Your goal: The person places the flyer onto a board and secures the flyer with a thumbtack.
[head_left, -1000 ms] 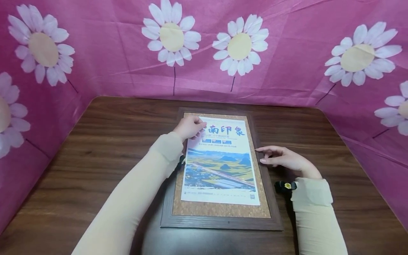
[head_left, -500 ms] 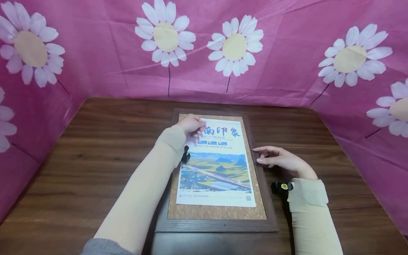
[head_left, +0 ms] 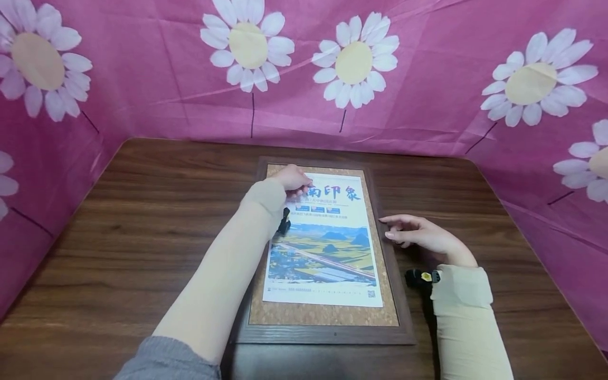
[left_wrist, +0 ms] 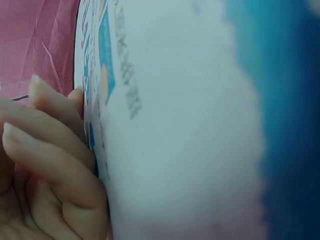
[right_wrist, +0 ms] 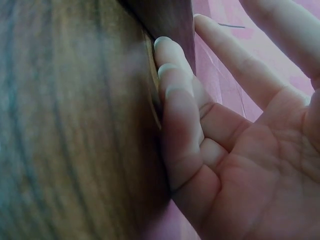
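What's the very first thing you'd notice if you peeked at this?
The pink cloth with big white daisies, wrapped round the table. Then the bright poster lying on a framed cork board mid-table: the left hand pinches its top corner, while the right hand touches the frame's right edge.
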The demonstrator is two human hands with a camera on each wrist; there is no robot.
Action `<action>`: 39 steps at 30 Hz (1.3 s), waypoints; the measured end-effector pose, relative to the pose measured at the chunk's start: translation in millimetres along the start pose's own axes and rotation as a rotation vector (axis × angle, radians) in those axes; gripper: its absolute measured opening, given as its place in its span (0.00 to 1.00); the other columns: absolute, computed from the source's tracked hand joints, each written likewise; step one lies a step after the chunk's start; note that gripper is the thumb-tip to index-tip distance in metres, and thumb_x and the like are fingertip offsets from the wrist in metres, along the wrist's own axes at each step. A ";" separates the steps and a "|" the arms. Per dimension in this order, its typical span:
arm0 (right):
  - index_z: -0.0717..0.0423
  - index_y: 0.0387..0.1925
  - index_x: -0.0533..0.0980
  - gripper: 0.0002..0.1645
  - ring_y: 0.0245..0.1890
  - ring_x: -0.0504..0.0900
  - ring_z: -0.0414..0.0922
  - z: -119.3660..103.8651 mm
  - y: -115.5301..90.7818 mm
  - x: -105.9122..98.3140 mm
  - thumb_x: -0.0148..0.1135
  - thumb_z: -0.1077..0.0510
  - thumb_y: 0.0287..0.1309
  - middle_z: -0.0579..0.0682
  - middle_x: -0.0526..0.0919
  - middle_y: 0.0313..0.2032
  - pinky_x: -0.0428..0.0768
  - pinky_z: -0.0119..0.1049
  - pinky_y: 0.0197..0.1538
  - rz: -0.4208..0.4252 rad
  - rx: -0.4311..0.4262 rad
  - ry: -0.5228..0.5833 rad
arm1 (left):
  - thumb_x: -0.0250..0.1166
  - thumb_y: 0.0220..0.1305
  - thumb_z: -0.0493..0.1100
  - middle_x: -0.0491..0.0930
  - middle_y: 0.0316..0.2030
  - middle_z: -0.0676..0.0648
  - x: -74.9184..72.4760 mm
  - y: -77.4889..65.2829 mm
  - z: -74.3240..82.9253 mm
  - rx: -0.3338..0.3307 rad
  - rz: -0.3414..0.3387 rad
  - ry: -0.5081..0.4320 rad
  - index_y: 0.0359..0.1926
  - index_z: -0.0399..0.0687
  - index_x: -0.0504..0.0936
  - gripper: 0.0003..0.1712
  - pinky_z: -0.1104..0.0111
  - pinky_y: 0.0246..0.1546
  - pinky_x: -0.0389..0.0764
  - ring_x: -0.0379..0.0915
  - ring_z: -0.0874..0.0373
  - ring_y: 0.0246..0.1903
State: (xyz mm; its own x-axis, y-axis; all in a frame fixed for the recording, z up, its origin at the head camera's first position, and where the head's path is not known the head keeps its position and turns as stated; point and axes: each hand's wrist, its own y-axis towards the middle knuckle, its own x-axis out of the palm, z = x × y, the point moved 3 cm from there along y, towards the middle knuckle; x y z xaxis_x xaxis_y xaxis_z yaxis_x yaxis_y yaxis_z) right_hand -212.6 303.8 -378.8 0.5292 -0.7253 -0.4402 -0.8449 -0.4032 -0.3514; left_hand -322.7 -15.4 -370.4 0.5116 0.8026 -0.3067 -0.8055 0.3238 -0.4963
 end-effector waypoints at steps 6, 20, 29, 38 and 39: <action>0.62 0.67 0.68 0.32 0.37 0.78 0.40 1.2 0.6 -0.3 0.62 0.53 0.66 0.47 0.78 0.41 0.81 0.37 0.42 0.018 0.042 0.007 | 0.50 0.76 0.41 0.67 0.14 0.54 0.5 1.3 1.5 -0.002 -0.008 0.031 0.46 0.37 0.82 0.16 0.78 0.14 0.66 0.59 0.68 0.11; 0.60 0.67 0.68 0.32 0.36 0.78 0.41 4.6 5.1 0.9 0.62 0.52 0.66 0.47 0.78 0.40 0.81 0.37 0.42 0.026 0.070 0.013 | 0.52 0.73 0.39 0.64 0.12 0.53 6.0 -15.0 3.7 -0.046 -0.006 -0.066 0.29 0.39 0.74 0.14 0.75 0.18 0.74 0.60 0.66 0.09; 0.61 0.67 0.68 0.31 0.36 0.78 0.40 5.2 3.6 1.0 0.61 0.53 0.67 0.45 0.78 0.40 0.81 0.37 0.42 0.031 0.059 0.030 | 0.52 0.74 0.41 0.69 0.16 0.51 5.4 -15.3 4.0 -0.074 0.012 -0.059 0.46 0.37 0.81 0.14 0.74 0.17 0.76 0.66 0.64 0.12; 0.64 0.67 0.67 0.31 0.37 0.79 0.40 2.6 -0.1 -1.1 0.60 0.55 0.67 0.45 0.79 0.39 0.80 0.38 0.42 0.022 0.035 0.033 | 0.50 0.74 0.39 0.67 0.16 0.51 10.0 -15.6 7.8 -0.067 0.009 -0.017 0.40 0.38 0.77 0.11 0.74 0.20 0.78 0.65 0.63 0.15; 0.63 0.67 0.67 0.31 0.37 0.79 0.40 2.5 -0.4 -1.2 0.60 0.55 0.67 0.45 0.79 0.39 0.80 0.38 0.42 0.024 0.035 0.033 | 0.50 0.74 0.39 0.67 0.16 0.51 10.5 -16.3 8.2 -0.069 0.007 -0.020 0.41 0.38 0.77 0.11 0.74 0.20 0.78 0.64 0.63 0.15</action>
State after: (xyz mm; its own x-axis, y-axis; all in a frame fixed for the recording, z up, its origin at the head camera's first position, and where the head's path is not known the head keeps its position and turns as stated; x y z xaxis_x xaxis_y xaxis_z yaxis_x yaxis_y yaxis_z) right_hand -212.8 306.2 -380.2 0.5058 -0.7529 -0.4211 -0.8537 -0.3667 -0.3698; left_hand -306.6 -8.1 -358.9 0.4990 0.8150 -0.2946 -0.7863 0.2829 -0.5493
